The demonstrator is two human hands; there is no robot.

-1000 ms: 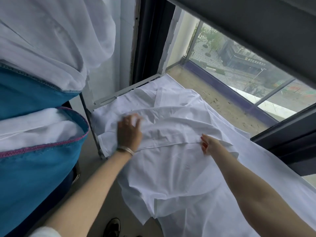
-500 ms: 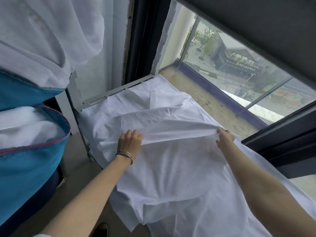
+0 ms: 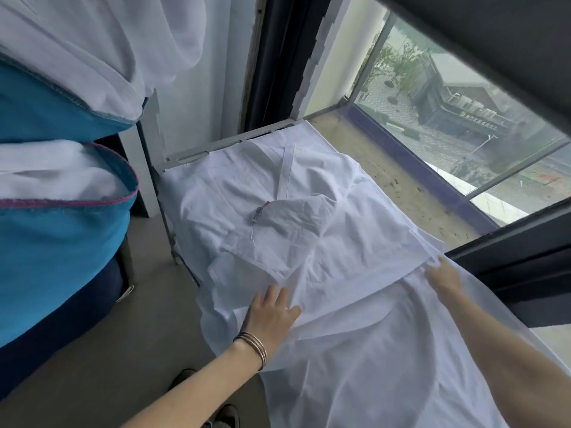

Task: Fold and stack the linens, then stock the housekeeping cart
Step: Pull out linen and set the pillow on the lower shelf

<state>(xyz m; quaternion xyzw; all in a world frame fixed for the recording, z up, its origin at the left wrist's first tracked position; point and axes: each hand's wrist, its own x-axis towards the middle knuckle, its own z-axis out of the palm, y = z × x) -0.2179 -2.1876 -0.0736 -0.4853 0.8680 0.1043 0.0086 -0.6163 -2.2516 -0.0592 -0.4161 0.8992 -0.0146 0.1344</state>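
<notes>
A thin white sheet [image 3: 370, 350] lies over a metal-framed table [image 3: 197, 152] beside a window. My left hand [image 3: 272, 316], with bangles at the wrist, grips the sheet's folded edge on the near left. The same edge is pinched on the right by my right hand [image 3: 445, 279], partly veiled by the sheer cloth. Beyond the edge lies a crumpled white linen piece [image 3: 309, 223] with a small label [image 3: 258, 215], on top of other white linens.
Blue laundry bags [image 3: 61, 242] stuffed with white linen hang at the left, close to the table. A dirty window sill [image 3: 401, 186] and glass run along the right. My shoe [image 3: 228, 415] shows on the floor below.
Both hands have pulled the sheet's folded edge toward me, away from the window end. That uncovered the crumpled linen with the label.
</notes>
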